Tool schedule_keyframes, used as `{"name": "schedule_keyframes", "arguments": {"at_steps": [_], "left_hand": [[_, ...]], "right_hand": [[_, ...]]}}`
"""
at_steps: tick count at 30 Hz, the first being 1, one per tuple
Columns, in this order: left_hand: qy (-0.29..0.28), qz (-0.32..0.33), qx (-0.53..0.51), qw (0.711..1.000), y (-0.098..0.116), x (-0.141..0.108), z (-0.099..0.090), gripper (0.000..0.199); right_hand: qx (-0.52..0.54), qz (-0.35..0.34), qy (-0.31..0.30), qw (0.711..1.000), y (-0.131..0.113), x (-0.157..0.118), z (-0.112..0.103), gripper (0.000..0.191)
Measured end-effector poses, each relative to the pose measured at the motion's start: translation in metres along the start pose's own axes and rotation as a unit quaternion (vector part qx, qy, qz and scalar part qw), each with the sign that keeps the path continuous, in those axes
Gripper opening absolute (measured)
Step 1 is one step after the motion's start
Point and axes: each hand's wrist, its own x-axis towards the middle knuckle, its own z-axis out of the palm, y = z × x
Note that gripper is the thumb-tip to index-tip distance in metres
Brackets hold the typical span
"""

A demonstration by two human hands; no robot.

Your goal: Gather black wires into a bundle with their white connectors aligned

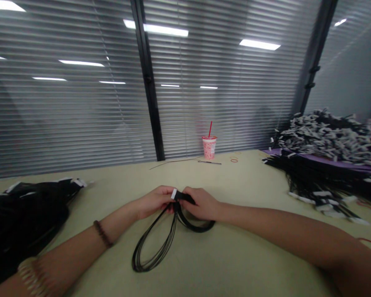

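Observation:
A black wire harness [154, 264] with a white connector [174, 194] at one end is held over the middle of the table. Its thin wires hang in one long loop toward me and a shorter one on the right. My left hand [157, 201] is closed on the harness just left of the white connector. Wrapped round the black wires to the right of that connector is my right hand [200, 203], also closed. Part of the harness between the two hands is hidden by the fingers.
Black harnesses lie bundled [27, 218] at the left. On the right are a loose bunch of harnesses [321, 181] and a high heap [334, 136] with white connectors. By the window blinds stand a pink cup [209, 147], a pen [209, 162] and rubber bands [234, 160].

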Motion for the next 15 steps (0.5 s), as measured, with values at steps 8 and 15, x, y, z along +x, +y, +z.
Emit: {"name": "schedule_keyframes", "arguments": {"at_steps": [8,15], "left_hand": [[-0.005,0.012,0.023,1.0,-0.0026,-0.0003,-0.0022,0.017],[-0.01,0.012,0.029,0.999,-0.0016,-0.0005,-0.001,0.016]], "right_hand": [[0.007,0.002,-0.001,1.0,-0.0027,0.0003,-0.0019,0.014],[0.012,-0.012,0.004,1.0,-0.0034,-0.0008,-0.002,0.014]]}}
